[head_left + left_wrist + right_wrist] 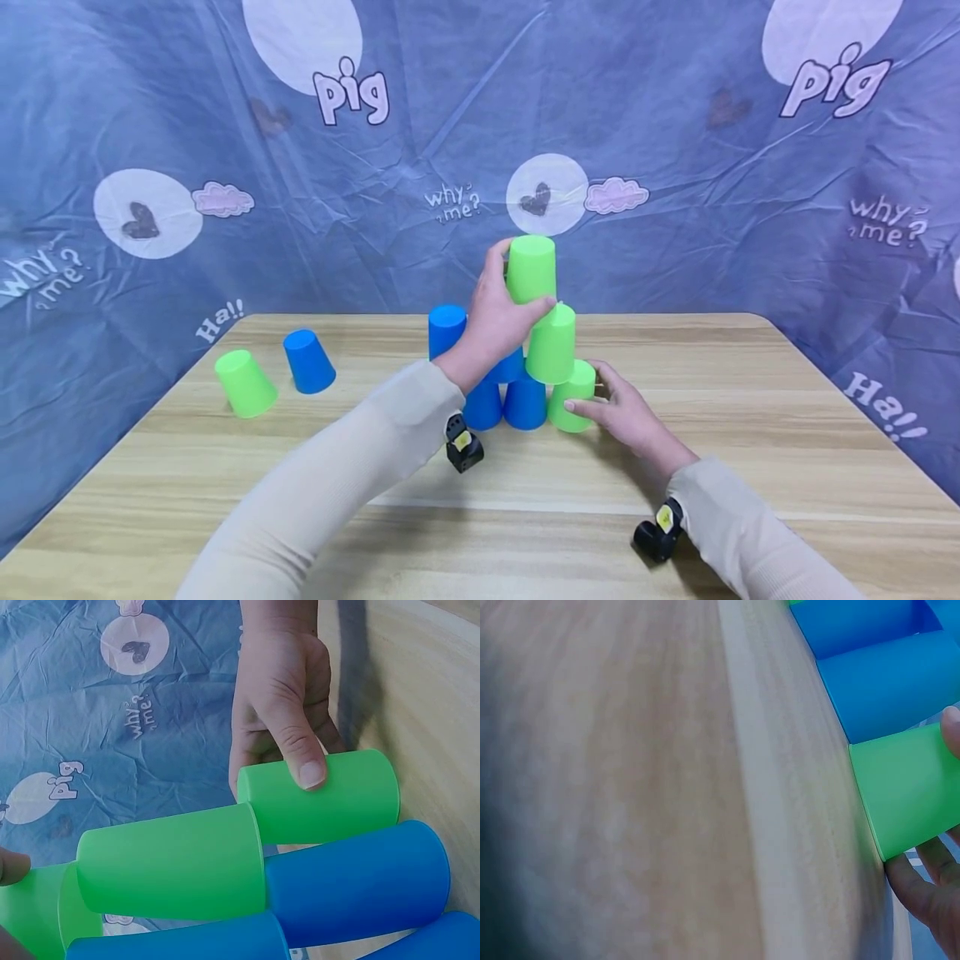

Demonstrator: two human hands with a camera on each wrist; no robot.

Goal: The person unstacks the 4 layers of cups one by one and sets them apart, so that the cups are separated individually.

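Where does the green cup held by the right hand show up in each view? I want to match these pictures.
Head: green cup, right of centre, ending the bottom row, in the right hand.
Left wrist: right of centre, about mid-height.
Right wrist: at the right edge, about mid-height.
Shared landmark: the blue cup beside it in the bottom row.

On the blue cloth [450, 92] at the far side, "pig" [351, 92] stands left and right, "why me?" [452, 202] left, middle and right, and "Ha!!" [220, 321] left and right.
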